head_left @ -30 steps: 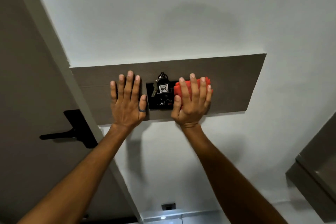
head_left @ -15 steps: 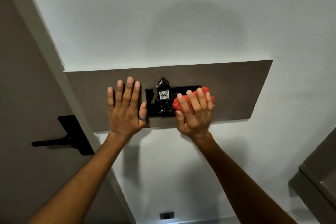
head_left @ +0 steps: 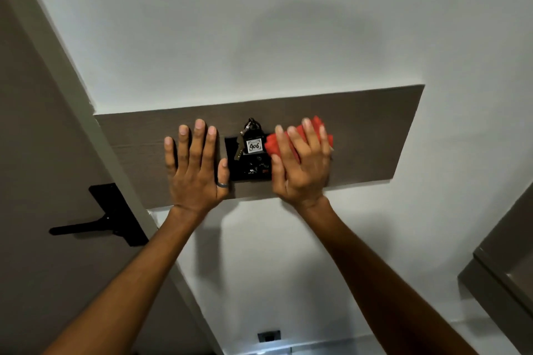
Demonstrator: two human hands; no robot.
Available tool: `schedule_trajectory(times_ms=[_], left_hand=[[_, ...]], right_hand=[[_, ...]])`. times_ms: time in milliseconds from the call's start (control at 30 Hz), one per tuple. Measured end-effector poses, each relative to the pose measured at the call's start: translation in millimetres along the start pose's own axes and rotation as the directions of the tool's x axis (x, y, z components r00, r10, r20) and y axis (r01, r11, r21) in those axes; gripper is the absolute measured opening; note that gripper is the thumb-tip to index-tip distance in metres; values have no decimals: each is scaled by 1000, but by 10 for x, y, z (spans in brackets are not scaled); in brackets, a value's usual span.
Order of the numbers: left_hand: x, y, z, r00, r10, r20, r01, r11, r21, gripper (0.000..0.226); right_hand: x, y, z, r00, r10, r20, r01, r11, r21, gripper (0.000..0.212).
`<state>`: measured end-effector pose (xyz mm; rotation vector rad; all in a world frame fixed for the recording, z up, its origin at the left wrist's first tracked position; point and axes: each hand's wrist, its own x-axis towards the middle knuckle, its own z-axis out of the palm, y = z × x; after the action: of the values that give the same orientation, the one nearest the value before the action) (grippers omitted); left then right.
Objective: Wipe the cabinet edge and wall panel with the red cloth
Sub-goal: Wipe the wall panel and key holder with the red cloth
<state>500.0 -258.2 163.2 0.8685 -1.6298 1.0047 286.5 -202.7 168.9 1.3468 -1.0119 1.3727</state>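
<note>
A dark wood-grain wall panel (head_left: 369,135) runs across the white wall. My right hand (head_left: 301,164) presses the folded red cloth (head_left: 317,130) flat against the panel, just right of a black switch plate (head_left: 251,164) where a key with a numbered tag hangs. The cloth shows above and beside my fingers; most of it is hidden under the palm. My left hand (head_left: 194,164) lies flat on the panel left of the plate, fingers spread, holding nothing. A grey cabinet edge (head_left: 501,277) juts in at the lower right.
A grey-brown door (head_left: 34,153) with a black lever handle (head_left: 101,219) stands at the left, next to the panel's end. A small black wall socket (head_left: 268,335) sits low on the white wall between my forearms.
My right hand with the cloth dipped down over the switch plate's right part, then slid back up and slightly right on the panel. The left hand stayed flat in place.
</note>
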Motion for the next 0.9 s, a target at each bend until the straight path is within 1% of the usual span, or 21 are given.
schedule_trajectory(times_ms=[100, 233, 367, 467, 533, 600, 667, 733, 867, 900], left_hand=[[-33, -8, 23, 1000, -7, -4, 7, 1000, -29, 65], [-36, -7, 23, 1000, -3, -21, 2, 1000, -25, 65], [-24, 14, -12, 999, -10, -31, 9, 1000, -14, 65], [-7, -1, -14, 999, -9, -32, 9, 1000, -7, 64], [-53, 5, 5, 1000, -15, -21, 15, 1000, -11, 64], [-69, -2, 32, 1000, 0, -23, 0, 1000, -11, 64], [-50, -10, 29, 999, 10, -31, -10, 1000, 0, 64], [-20, 5, 4, 1000, -2, -29, 2, 1000, 7, 64], [8, 24, 4, 999, -8, -40, 8, 1000, -3, 64], [1, 17, -1, 999, -12, -40, 12, 1000, -5, 64]], right_hand=[[83, 50, 63, 1000, -6, 12, 6, 1000, -11, 48], [-161, 53, 9, 999, 7, 44, -5, 999, -44, 48], [-135, -3, -30, 999, 28, 45, -27, 999, -35, 44], [167, -83, 101, 994, 109, -6, -109, 994, -17, 43], [170, -100, 148, 985, 171, -32, -171, 985, -1, 44], [-27, -56, 102, 992, 121, -27, -122, 993, -3, 42], [-253, 8, -11, 1000, 18, -10, -18, 999, -34, 40], [-316, 22, -68, 1000, 0, 12, 0, 1000, -26, 37], [20, -96, 141, 987, 159, -29, -159, 987, -3, 42], [43, -90, 155, 987, 160, -22, -160, 987, 6, 44]])
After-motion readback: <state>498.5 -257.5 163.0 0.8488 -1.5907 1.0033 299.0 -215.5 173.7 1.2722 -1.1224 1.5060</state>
